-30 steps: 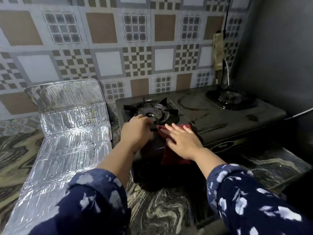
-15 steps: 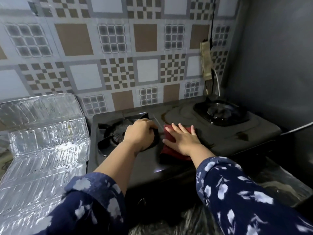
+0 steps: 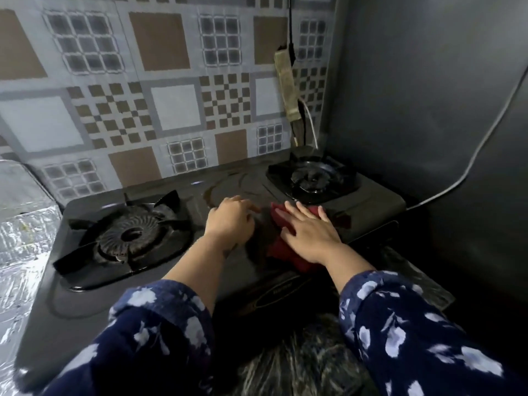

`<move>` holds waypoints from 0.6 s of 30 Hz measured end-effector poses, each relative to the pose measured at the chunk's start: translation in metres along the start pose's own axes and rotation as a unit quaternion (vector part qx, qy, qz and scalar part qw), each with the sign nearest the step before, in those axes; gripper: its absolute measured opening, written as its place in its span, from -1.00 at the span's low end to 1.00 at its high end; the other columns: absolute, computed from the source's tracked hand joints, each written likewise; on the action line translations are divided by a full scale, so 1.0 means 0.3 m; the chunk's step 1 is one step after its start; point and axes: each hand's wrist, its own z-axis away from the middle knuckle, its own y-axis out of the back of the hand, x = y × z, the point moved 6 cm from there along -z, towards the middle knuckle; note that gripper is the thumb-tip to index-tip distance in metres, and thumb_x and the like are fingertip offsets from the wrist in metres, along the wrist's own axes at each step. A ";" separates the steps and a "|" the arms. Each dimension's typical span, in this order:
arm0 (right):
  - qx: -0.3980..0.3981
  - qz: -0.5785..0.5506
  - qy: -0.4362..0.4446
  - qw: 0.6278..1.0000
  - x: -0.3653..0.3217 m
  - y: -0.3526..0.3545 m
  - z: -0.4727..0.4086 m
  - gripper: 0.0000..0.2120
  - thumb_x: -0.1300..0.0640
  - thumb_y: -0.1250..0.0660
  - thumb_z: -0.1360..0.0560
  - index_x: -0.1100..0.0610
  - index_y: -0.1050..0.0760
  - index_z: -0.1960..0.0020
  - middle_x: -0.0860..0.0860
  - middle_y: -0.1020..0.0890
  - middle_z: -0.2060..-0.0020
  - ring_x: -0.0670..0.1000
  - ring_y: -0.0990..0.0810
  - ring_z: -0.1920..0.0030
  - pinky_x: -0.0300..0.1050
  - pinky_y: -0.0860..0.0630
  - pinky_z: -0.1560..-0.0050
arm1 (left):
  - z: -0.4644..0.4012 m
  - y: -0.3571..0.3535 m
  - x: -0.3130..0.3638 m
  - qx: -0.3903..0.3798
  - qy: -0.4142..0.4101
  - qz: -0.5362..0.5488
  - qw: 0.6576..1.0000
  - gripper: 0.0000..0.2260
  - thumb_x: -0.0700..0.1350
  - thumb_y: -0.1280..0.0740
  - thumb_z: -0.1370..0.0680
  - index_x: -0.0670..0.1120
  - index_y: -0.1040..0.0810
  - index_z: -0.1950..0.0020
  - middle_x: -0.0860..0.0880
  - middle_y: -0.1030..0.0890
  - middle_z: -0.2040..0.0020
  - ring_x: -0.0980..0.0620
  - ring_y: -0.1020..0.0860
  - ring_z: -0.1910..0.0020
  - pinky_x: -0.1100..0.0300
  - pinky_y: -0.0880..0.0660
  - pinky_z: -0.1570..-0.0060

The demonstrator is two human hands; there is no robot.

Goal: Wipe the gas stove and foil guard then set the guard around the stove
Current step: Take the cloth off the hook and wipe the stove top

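Both hands rest on the black gas stove (image 3: 160, 287) between its two burners. The right hand (image 3: 310, 232) lies flat, fingers spread, pressing a red cloth (image 3: 281, 252) against the top. The left hand (image 3: 230, 220) is loosely curled beside it, holding nothing. The foil guard (image 3: 21, 247) lies left of the stove.

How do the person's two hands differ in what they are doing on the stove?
The right hand lies flat, fingers spread, pressing a red cloth onto the stove top. The left hand is curled, holds no cloth, and rests bare on the surface. The right hand sits nearer the right burner; the left nearer the left burner. Both rest between the burners.
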 end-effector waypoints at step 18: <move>-0.011 0.030 -0.229 0.973 0.619 0.121 -0.104 -0.37 -0.21 0.11 -0.54 0.00 0.09 -0.54 -0.01 0.14 -0.56 0.06 0.22 -0.54 0.26 0.28 -0.47 | -0.196 -0.073 0.189 0.053 -0.033 -0.026 0.998 -0.69 -0.13 -0.19 -0.51 0.11 -0.55 -0.18 0.01 -0.53 -0.20 -0.06 -0.43 -0.23 -0.01 -0.38 -0.12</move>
